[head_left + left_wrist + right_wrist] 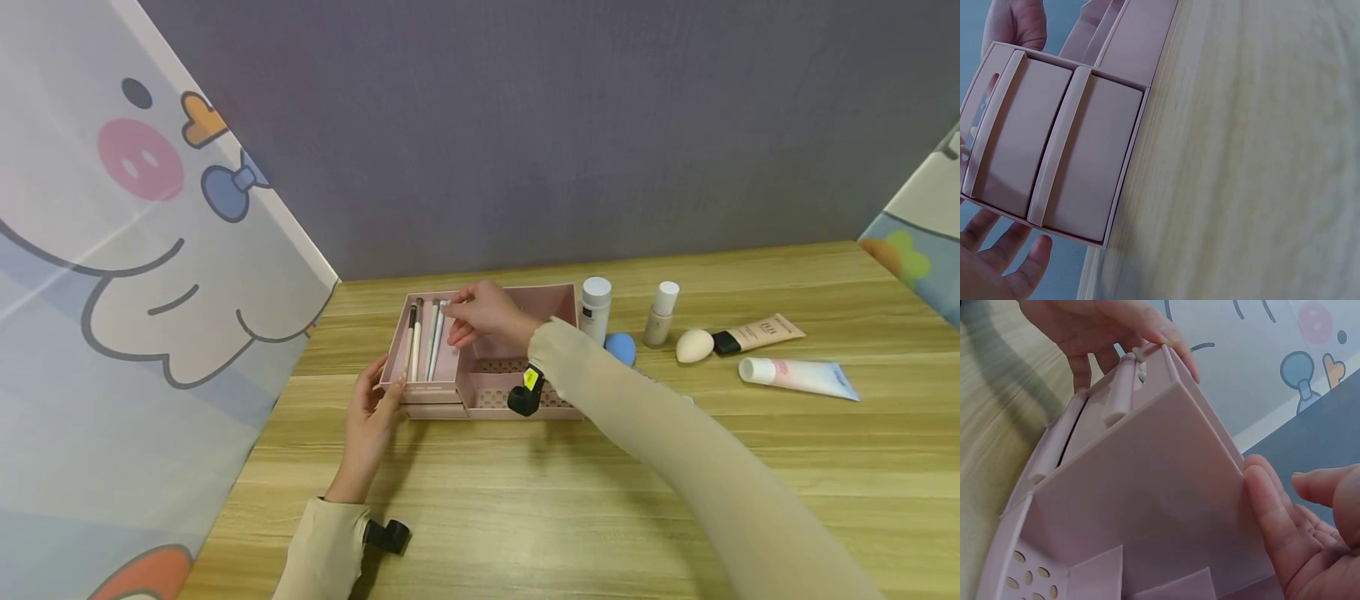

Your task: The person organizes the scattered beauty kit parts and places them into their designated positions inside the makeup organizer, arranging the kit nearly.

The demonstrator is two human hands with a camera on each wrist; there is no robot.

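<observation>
Over the left slot of my pink organizer (480, 379) | my right hand (486, 312) pinches the top of 1 brush (437, 337) | brushes lie lengthwise, pointing away from me | my left hand (371, 412) grips the near-left corner, fingers curled, nearer me.

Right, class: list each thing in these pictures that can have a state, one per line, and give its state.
Pink organizer: upright on the table, open on top.
Brushes: lying flat in the organizer's left compartment.
Left hand: holding the organizer's front left corner.
Right hand: fingertips pinching a brush's far end.
White bottle: upright, capped.
Small bottle: upright, capped.
Two tubes: lying flat, capped.
</observation>
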